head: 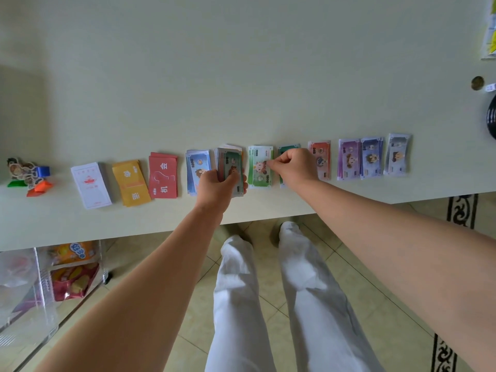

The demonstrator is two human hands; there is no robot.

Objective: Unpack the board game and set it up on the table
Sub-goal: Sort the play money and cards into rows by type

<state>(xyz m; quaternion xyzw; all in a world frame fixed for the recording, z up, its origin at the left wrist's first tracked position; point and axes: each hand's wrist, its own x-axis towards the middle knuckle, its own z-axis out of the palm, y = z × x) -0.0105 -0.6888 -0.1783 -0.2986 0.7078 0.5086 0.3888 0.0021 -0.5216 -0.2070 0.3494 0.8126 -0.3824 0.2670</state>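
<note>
Play money and cards lie in a row along the near edge of the pale table [241,76]. My left hand [216,187] grips a thick stack of mixed banknotes [230,165] above the table. My right hand [294,166] pinches the right edge of the top light green note [259,167] on its pile. A dark green pile [287,149] is mostly hidden under that hand. To the right lie red [320,157], purple [348,162], blue-violet [371,161] and grey [397,155] note piles. Left of my left hand sit a light blue pile [194,167] and red [163,175], yellow [130,183] and white [91,185] card decks.
Cardboard character pawns on coloured stands [26,175] cluster at the far left. A coin [477,83] and a dark round object [492,119] sit at the right edge. Below the table stands a clear bin of snack bags [69,269]. My white-trousered legs stand on a tiled floor.
</note>
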